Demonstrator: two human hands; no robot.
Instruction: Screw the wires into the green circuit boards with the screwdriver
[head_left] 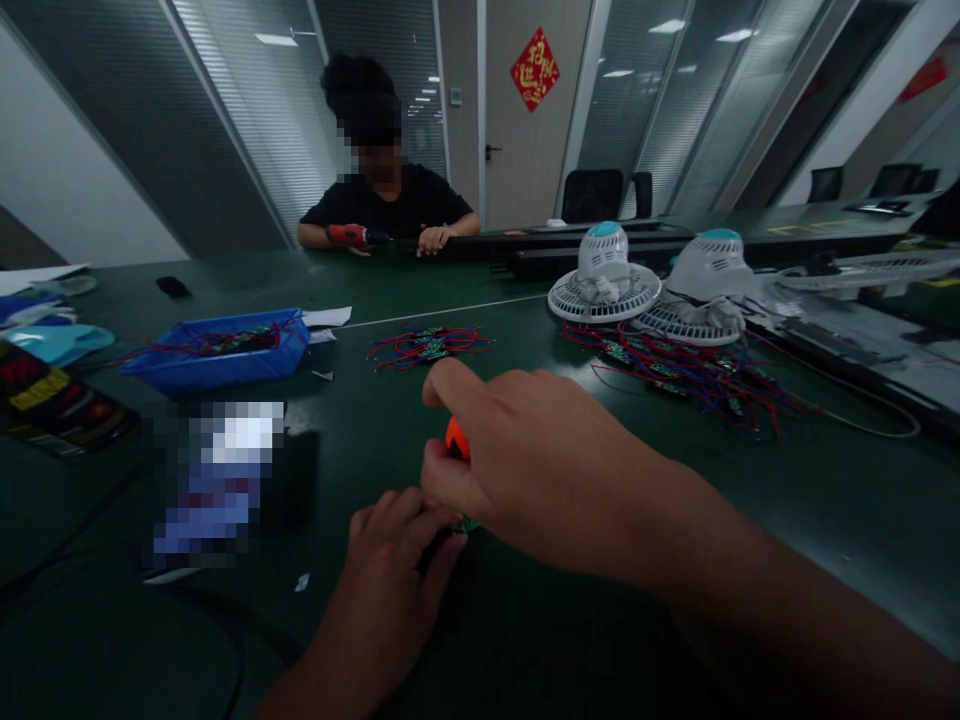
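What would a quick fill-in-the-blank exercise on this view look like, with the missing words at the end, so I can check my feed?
1. The bright part of the object in the right hand is coloured ____.
2. The left hand touches a small circuit board coloured ____.
3. The tray that holds wired boards is coloured ____.
4. The white grilled units with turquoise caps number ____.

Missing words: orange; green; blue; two.
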